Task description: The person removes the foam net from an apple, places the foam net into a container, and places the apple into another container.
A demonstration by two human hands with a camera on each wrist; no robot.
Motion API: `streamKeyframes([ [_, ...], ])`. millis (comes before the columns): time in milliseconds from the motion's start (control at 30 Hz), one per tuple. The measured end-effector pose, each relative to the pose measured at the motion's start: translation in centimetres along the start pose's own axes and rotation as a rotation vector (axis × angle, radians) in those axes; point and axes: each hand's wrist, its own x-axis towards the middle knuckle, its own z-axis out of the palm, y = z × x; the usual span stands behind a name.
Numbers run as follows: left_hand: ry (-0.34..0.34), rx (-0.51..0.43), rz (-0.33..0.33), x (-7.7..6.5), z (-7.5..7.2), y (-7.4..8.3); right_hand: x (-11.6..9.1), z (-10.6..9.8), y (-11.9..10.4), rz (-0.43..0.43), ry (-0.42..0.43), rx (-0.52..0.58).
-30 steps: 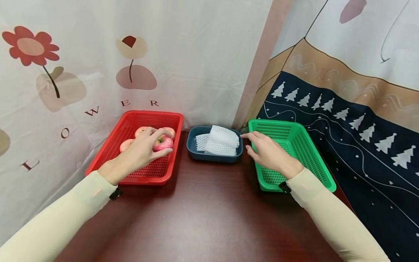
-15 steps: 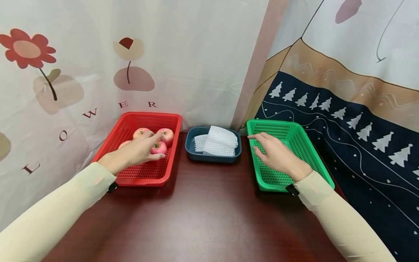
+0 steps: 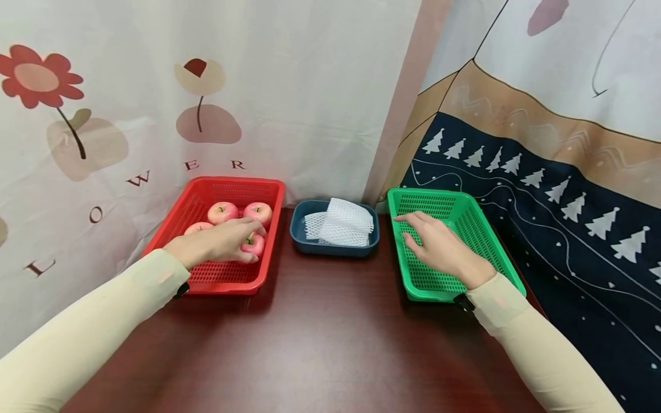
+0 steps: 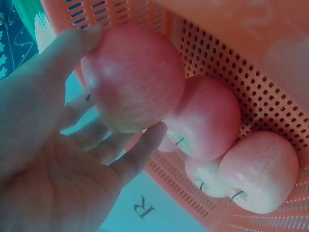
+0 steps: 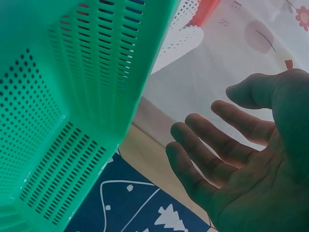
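My left hand [image 3: 223, 240] is in the red basket [image 3: 258, 282] and holds a red apple [image 4: 133, 79] between thumb and fingers. In the left wrist view, several other apples [image 4: 260, 171] lie close beside the held one, on the basket's perforated floor. My right hand [image 3: 439, 245] hovers over the left part of the green basket [image 3: 477, 229], holding nothing. Its fingers [image 5: 207, 150] are spread and slightly bent in the right wrist view. Between the baskets, a blue tray [image 3: 335, 250] bears white foam fruit nets [image 3: 347, 222].
A dark reddish-brown table [image 3: 330, 332] carries both baskets and the tray. Behind them hangs a pale curtain [image 3: 310, 97] printed with flowers and letters. A dark blue cloth with white trees [image 3: 547, 241] borders the right side.
My left hand and its apple have shifted toward me inside the red basket, uncovering more of the apples behind. My right hand has moved slightly right, away from the blue tray.
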Motion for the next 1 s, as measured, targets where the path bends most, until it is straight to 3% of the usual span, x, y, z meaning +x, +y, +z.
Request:
streamKeyframes([
  [33, -0.010, 0.034, 0.010, 0.1, 0.0, 0.0, -0.1, 0.1, 0.0, 0.002, 0.000, 0.004],
  [100, 0.032, 0.273, 0.092, 0.2, 0.1, -0.2, -0.1, 0.1, 0.1, 0.004, 0.000, 0.011],
  [133, 0.045, 0.342, 0.120, 0.3, 0.1, -0.2, -0.2, 0.2, 0.1, 0.004, 0.002, 0.012],
  [233, 0.058, 0.423, 0.141, 0.5, 0.3, -0.4, -0.2, 0.1, 0.2, 0.004, 0.009, 0.017],
  [567, -0.025, 0.407, 0.139, 0.3, 1.2, -1.1, -0.9, 0.3, 0.1, 0.014, 0.017, 0.018],
  [867, -0.017, 0.429, 0.108, -0.3, 1.0, -0.5, -1.2, 0.0, 0.2, 0.019, 0.028, 0.021],
  [1000, 0.031, 0.441, 0.126, -0.8, 1.0, -0.4, -1.5, -0.1, 0.5, 0.033, 0.038, 0.022],
])
